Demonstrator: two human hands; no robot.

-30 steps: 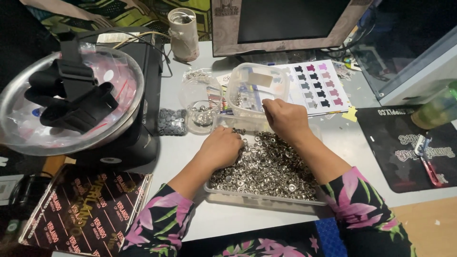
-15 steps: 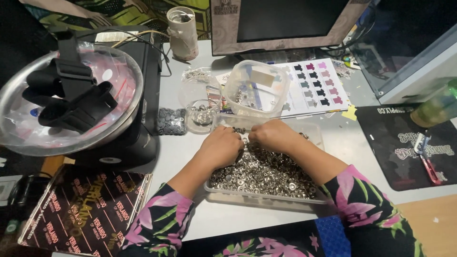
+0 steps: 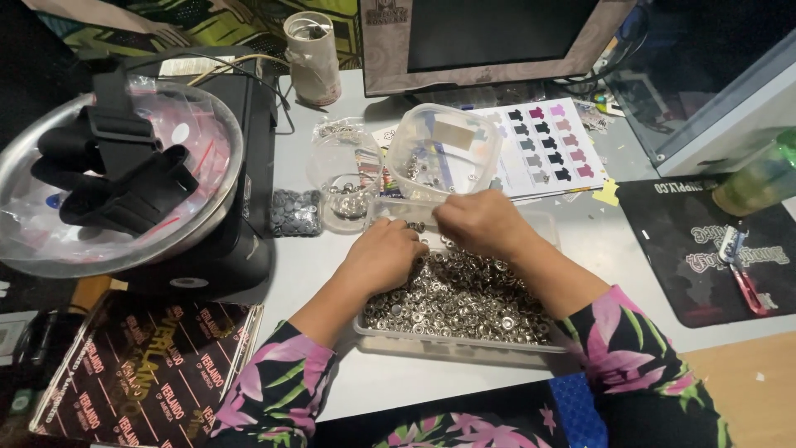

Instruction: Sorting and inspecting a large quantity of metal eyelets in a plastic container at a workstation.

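Desk: grey top crowded with a monitor, a colour chart sheet, a black mat and a big steel bowl at the left
Tray: clear plastic tray right in front of the person, heaped with small silver rings
Tub: clear tub just behind the tray, a few rings inside
Left hand: left hand knuckles up, fingers curled into the heap; whether it has pinched anything I cannot tell
Right hand: right hand over the tray's far edge, fingers bent down; its grip is hidden too
Handling: rings look hard, light, slippery and apt to scatter; best pinched singly by the rim, or lift the tray by its long walls
Change: a second ago the right hand was up by the tub; now it is down at the tray beside the left, which has hardly moved
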